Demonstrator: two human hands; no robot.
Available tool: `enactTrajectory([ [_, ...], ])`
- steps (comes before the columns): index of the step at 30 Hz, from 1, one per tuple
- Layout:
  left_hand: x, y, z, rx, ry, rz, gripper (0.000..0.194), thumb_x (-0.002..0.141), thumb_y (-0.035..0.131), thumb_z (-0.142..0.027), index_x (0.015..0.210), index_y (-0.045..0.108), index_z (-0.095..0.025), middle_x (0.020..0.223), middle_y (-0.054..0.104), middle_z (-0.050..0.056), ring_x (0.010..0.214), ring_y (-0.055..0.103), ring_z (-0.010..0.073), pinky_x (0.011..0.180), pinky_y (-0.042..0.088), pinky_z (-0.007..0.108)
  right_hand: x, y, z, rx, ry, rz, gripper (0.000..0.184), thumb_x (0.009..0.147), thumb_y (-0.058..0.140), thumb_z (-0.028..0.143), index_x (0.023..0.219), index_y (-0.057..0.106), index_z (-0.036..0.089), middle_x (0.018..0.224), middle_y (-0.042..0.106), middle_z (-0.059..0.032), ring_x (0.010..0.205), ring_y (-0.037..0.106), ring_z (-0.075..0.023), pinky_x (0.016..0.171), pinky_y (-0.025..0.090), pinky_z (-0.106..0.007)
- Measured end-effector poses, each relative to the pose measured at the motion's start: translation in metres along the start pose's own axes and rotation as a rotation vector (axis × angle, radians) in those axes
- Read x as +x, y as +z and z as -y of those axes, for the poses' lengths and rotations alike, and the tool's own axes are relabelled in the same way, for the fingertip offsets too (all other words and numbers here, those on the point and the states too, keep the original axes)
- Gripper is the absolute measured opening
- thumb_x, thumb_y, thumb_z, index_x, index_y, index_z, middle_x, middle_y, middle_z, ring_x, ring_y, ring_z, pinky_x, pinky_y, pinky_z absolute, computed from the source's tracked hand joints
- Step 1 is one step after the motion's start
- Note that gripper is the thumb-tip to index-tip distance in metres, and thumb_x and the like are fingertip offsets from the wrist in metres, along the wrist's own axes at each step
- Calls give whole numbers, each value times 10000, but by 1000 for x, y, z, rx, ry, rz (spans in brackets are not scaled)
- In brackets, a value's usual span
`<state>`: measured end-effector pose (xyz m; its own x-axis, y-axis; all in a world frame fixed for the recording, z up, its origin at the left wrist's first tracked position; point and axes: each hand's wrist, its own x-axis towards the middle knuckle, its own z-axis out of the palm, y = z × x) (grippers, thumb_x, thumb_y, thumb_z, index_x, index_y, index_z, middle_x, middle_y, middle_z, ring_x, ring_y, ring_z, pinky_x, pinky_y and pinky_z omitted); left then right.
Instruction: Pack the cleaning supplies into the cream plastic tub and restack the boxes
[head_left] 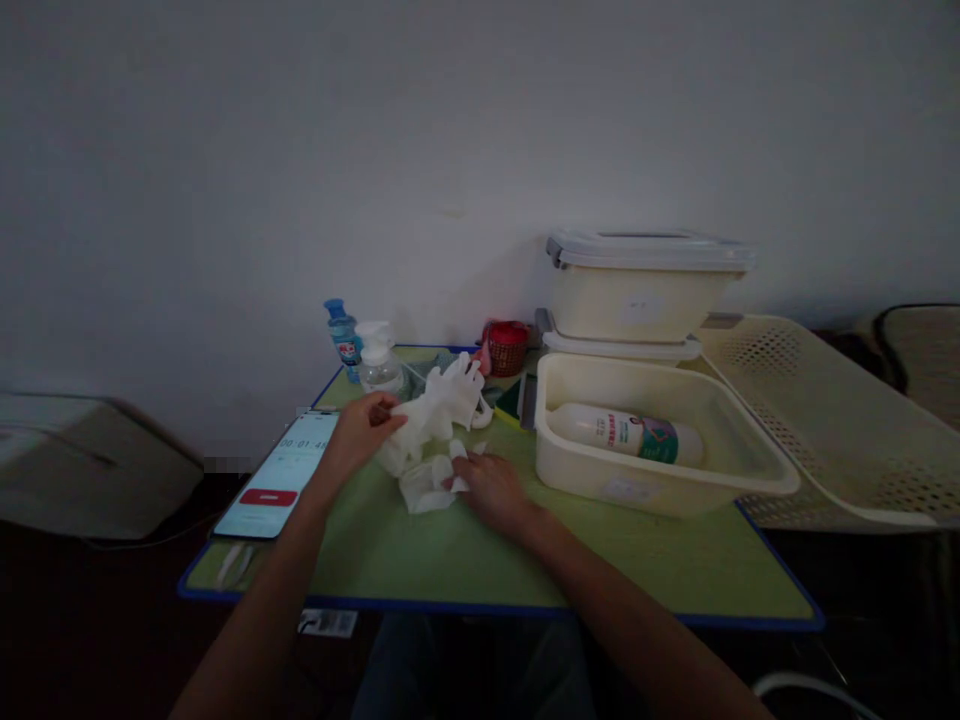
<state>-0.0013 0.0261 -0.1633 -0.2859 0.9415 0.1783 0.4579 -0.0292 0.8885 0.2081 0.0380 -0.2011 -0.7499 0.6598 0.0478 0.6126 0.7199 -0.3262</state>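
My left hand pinches the edge of a thin white glove, whose fingers point up and away from me. Lower down, my right hand has its fingers closed on a second thin, whitish piece, which looks like another glove. The two pieces overlap between my hands, so where one ends is hard to make out. Just behind them stand a clear pump bottle with a white top and a blue bottle.
A phone showing a timer lies left on the green table. At right, a cream bin holds a white bottle. Behind are a lidded box, a red basket and a sponge. A laundry basket stands farther right.
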Motion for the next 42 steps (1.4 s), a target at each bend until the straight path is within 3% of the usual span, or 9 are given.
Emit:
enactTrajectory([
  [5,-22,11,44,-74,-59,2,585,588,662,-394,1091,518,-131,938,635,96,825,634,229,730,519,387,1,6,-2,109,20,-73,117,822,527,236,844,610,157,942,644,-100,883,605,-215,809,430,-333],
  [9,-42,14,36,95,253,-141,370,696,601,-301,1042,551,-180,1219,515,106,1010,569,217,812,504,369,7,7,-10,289,41,-180,122,785,547,156,894,600,160,950,644,-68,916,593,-181,812,441,-300],
  [13,-53,9,24,211,459,-184,203,757,534,-237,949,582,-190,1135,564,85,1004,550,201,779,491,331,11,5,-17,587,22,-283,276,772,515,156,1043,568,175,1033,632,-46,907,592,-158,801,456,-296],
  [19,-55,19,24,149,248,172,423,745,576,-302,1139,501,-168,1045,614,82,970,568,202,870,439,361,8,4,-18,1180,-67,-339,371,640,596,165,1004,620,234,1080,617,0,979,553,-183,871,400,-319],
  [25,-55,17,13,110,152,160,175,673,610,-254,820,580,-164,745,576,1,717,553,145,634,443,245,10,3,-17,1451,31,-364,320,625,571,243,941,622,224,924,621,0,767,567,-156,684,435,-268],
  [28,-63,11,11,144,143,141,124,699,578,-291,700,547,-170,714,559,3,697,539,145,587,423,229,12,2,-22,1282,148,-470,260,689,501,303,906,613,214,904,603,-18,766,563,-166,675,451,-295],
  [34,-101,2,33,526,188,19,184,723,528,-270,571,463,-190,652,505,4,664,524,162,651,435,286,14,5,-28,916,156,-545,387,497,463,45,804,633,209,1135,516,-50,1102,473,-222,867,429,-361],
  [38,-118,-15,37,773,162,93,114,726,551,-294,743,577,-184,833,591,54,811,572,222,749,462,363,14,6,-28,733,53,-579,534,501,406,6,944,613,221,1276,465,-46,1225,400,-198,1008,338,-394],
  [42,-110,-22,17,882,260,148,270,744,551,-260,992,604,-170,1053,609,96,988,567,265,880,441,423,13,4,-30,668,-3,-632,556,517,381,-7,981,593,214,1293,480,-44,1248,397,-172,1068,266,-385],
])
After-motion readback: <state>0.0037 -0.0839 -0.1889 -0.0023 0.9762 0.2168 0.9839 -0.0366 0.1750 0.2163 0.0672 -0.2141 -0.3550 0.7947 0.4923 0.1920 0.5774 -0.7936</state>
